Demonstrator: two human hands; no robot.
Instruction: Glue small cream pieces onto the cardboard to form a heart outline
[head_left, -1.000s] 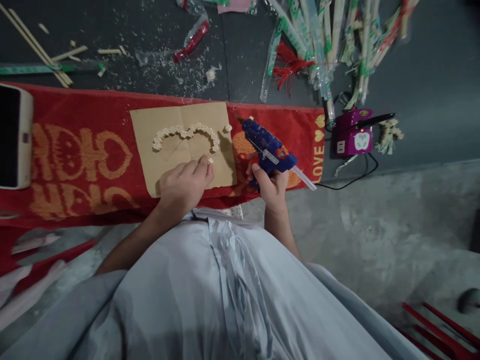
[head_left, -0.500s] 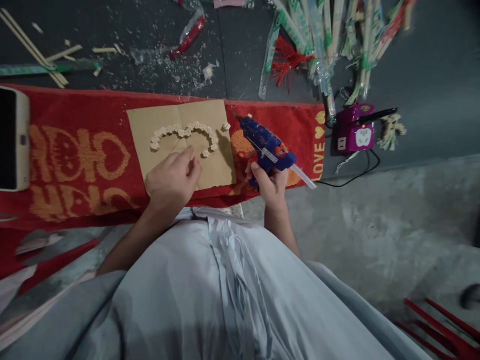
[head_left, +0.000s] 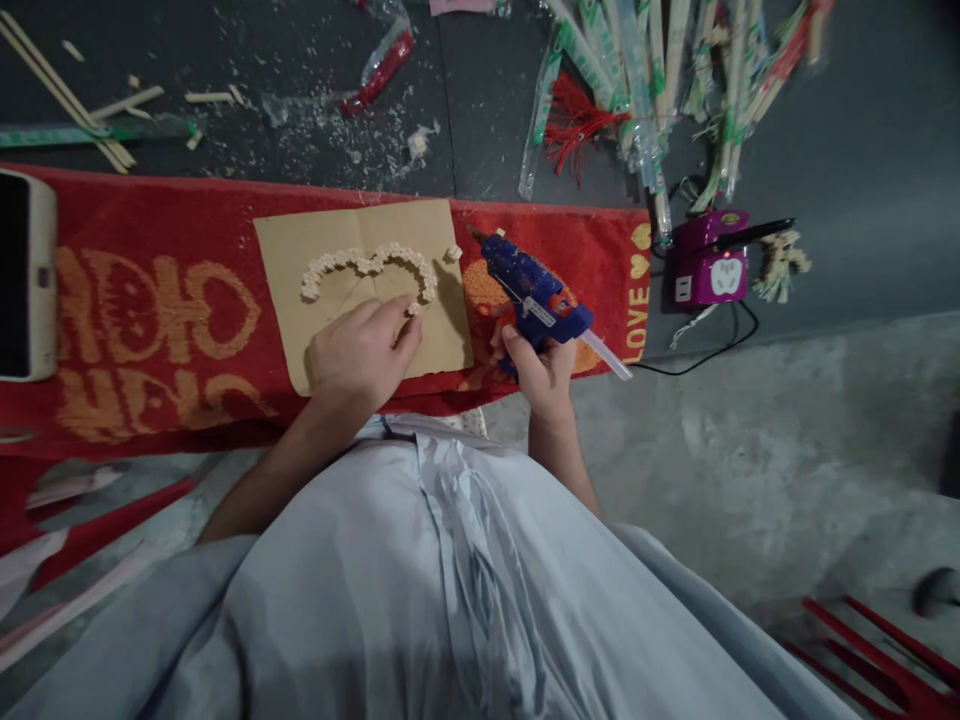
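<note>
In the head view, the brown sheet (head_left: 289,270) lies on the red towel (head_left: 157,215), carrying the curved row (head_left: 330,262) of small pale pieces. My left hand (head_left: 360,350) pinches the row's near right end between thumb and forefinger. Right of the sheet, my right hand (head_left: 546,375) is wrapped round the blue glue gun (head_left: 532,290); farther right, the purple socket block (head_left: 705,265) sits on the tabletop (head_left: 847,220).

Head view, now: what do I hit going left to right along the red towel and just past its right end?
Pale-edged device with a dark screen → brown paper → blue glue gun → purple socket block → pale frayed bundle.
</note>
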